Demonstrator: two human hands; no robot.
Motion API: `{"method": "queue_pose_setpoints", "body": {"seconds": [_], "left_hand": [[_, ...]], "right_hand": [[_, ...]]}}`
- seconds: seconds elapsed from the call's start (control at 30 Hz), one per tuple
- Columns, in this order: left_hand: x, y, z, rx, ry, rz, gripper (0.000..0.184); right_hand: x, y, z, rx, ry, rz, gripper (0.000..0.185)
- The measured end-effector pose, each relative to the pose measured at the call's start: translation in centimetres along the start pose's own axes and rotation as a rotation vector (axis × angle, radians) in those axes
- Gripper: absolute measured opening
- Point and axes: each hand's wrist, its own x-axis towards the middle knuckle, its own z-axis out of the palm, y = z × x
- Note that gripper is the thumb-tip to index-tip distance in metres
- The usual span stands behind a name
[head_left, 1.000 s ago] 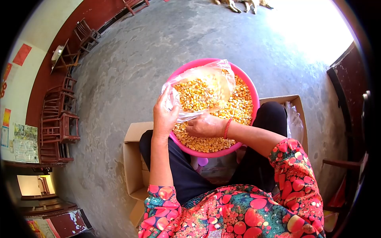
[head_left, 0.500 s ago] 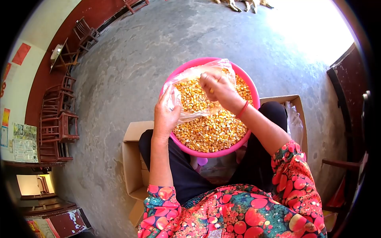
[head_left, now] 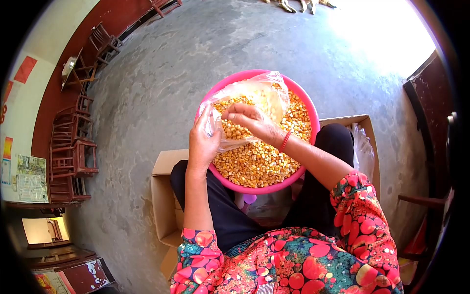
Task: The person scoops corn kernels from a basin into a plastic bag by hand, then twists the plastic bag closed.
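Fingers: those of the right hand (head_left: pixel 253 121) are bent, thumb and forefinger tips close together; whether a kernel sits between them I cannot tell. Those of the left hand (head_left: pixel 203 139) pinch the gathered edge of the plastic, thumb against fingers.
Clear plastic bag (head_left: pixel 238 92): lies within the pink basin (head_left: pixel 313 122), slanting across the corn, its left edge in the left hand's grip and its far right corner up near the rim.
Corn kernels (head_left: pixel 259 169): loose and heaped in the near part of the basin, with more showing at the bag; which of these are inside the film is hard to make out.
Bag edge: held by one hand only, so a slackening pinch could let the film fold over and mix bagged corn with loose. Thin plastic might also stretch or tear if the weight is pulled up by that edge.
Right hand over the bag: a snag of fingertips or of the red bracelet (head_left: pixel 286 140) on the film could drag it sideways and spill kernels.
Basin rim: near the right knee (head_left: pixel 338 144); a shift of that leg might jolt the basin.
Concrete floor (head_left: pixel 161 98): surrounds everything, hard and bare-looking, so corn tipped past the rim would probably scatter widely.
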Motion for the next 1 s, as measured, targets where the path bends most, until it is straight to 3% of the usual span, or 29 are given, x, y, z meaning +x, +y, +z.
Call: {"method": "queue_pose_setpoints", "body": {"seconds": [0.1, 0.17, 0.3, 0.33, 0.4, 0.53, 0.67, 0.73, 1.0], "left_hand": [[0.0, -0.6, 0.0, 0.010, 0.003, 0.008, 0.058], [0.1, -1.0, 0.0, 0.029, 0.010, 0.028, 0.057], [0.1, -1.1, 0.0, 0.029, 0.018, 0.067, 0.057], [0.1, -1.1, 0.0, 0.025, 0.015, 0.075, 0.056], [0.1, -0.8, -0.1, 0.025, 0.014, 0.057, 0.056], [0.2, -0.9, 0.0, 0.011, 0.004, 0.051, 0.056], [0.2, -0.9, 0.0, 0.025, 0.005, 0.055, 0.056], [0.1, -0.8, 0.0, 0.003, 0.007, 0.041, 0.056], [0.1, -1.5, -0.1, -0.001, 0.025, 0.055, 0.056]], "right_hand": [[-0.6, -0.1, -0.4, -0.045, -0.119, 0.032, 0.020], [-1.5, -2.2, -0.2, -0.159, -0.385, 0.116, 0.021], [-2.4, -0.2, 1.6, -0.353, -0.607, -0.030, 0.018], [-2.7, 0.4, 2.1, -0.351, -0.607, -0.029, 0.018], [-3.1, 1.7, 2.8, -0.672, -0.574, -0.367, 0.025], [-3.1, 4.6, 3.7, -0.998, -0.454, -0.568, 0.031], [-3.3, 5.0, 3.4, -1.050, -0.566, -0.489, 0.026], [-3.3, 3.7, 3.5, -1.098, -0.669, -0.285, 0.019], [-3.5, 4.6, 2.6, -1.034, -0.578, -0.356, 0.020]]}}
